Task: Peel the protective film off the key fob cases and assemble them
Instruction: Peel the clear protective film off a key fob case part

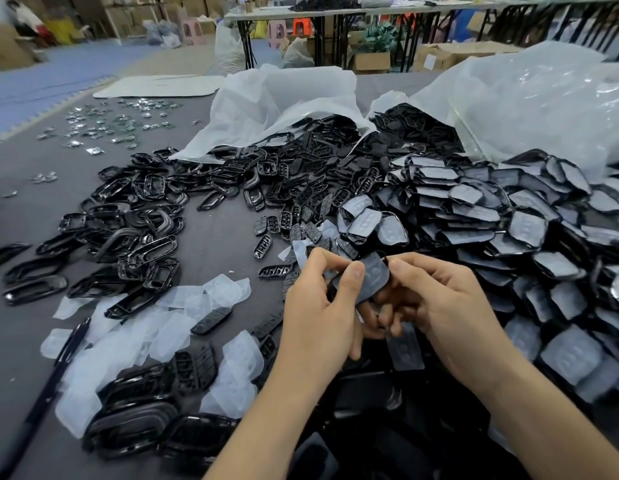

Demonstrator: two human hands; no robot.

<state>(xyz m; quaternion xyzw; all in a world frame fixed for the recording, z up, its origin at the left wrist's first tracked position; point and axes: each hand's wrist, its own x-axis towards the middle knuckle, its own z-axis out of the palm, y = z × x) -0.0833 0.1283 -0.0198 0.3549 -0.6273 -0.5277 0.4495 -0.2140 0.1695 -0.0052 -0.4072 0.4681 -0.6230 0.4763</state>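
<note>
Between both hands, low in the middle of the head view, sits a black key fob case (373, 276) with cloudy film on its face. My left hand (322, 306) pinches its left edge with thumb and fingers. My right hand (436, 303) grips its right side, fingers curled under it. A second film-covered case (405, 348) hangs below the right hand's lower fingers; whether they hold it is unclear. A large heap of film-covered cases (509, 223) lies to the right.
Glossy black frames (141, 237) are spread at the left, button inserts (301, 202) in the middle. Peeled films (155, 327) litter the near left, beside a black pen (63, 355). Two white plastic bags (284, 105) lie open at the back. Small shiny parts (110, 126) are scattered far left.
</note>
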